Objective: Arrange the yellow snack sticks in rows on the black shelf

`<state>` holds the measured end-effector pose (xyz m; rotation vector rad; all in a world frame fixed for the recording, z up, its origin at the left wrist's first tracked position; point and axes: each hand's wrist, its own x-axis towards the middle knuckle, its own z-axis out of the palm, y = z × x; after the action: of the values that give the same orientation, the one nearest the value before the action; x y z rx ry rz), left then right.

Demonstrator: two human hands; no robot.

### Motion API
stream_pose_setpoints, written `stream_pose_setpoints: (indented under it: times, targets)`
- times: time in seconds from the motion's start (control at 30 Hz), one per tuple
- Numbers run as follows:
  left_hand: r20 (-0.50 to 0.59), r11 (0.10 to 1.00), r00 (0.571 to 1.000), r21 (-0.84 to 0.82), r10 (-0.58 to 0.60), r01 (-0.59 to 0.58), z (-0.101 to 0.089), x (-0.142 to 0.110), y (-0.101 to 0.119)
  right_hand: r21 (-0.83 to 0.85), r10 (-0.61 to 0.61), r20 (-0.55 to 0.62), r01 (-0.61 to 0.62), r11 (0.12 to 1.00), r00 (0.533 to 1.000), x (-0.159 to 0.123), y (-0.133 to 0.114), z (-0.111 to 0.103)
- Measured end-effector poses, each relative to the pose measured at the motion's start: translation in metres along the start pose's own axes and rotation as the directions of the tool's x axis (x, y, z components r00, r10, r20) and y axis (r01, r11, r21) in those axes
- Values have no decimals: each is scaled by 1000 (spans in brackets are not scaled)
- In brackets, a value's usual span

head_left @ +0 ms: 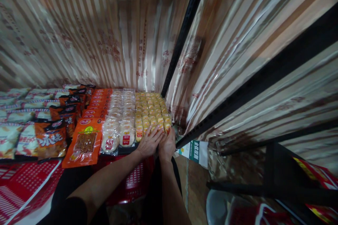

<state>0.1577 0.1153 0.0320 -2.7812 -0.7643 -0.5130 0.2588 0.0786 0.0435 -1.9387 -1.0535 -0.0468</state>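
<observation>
Rows of small yellow-wrapped snacks (150, 107) stand at the right end of a shelf. My left hand (151, 142) lies against the front of these rows, its fingers stretched out over the wrappers. Close beside it, my right hand (167, 146) is bent around the front right corner packet, touching it; some of its fingertips are hidden. The two hands meet at the thumbs. Just left of the yellow rows are clear packs of round white crackers (127, 130). Further left hang over the shelf edge orange bags of brown sticks (86, 142).
Puffed snack bags (51, 139) fill the shelf's left. Red plastic baskets (29, 179) sit below. A black rack post (182, 35) rises behind the right corner, against striped plastic sheeting (118, 31). A green-and-white printed package (195, 153) and a pale bucket (216, 205) are lower right.
</observation>
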Motion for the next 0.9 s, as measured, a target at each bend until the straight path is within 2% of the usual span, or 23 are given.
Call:
stream_pose_setpoints:
  times: [0.2, 0.33, 0.6, 0.9]
  targets:
    - [-12, 1000, 1000, 12, -4, 4, -4, 0, 1, 6, -28, 29, 28, 1000, 999, -15, 17, 7]
    - [-34, 1000, 999, 26, -11, 12, -4, 0, 2, 14, -98, 21, 98, 995, 995, -23, 24, 9]
    - [-33, 999, 999, 35, -5, 6, -1, -1, 1, -176, -208, -10, 203, 963, 978, -27, 18, 4]
    - [-30, 999, 999, 33, -16, 17, 0, -1, 2, -156, -189, 6, 188, 970, 982, -21, 18, 4]
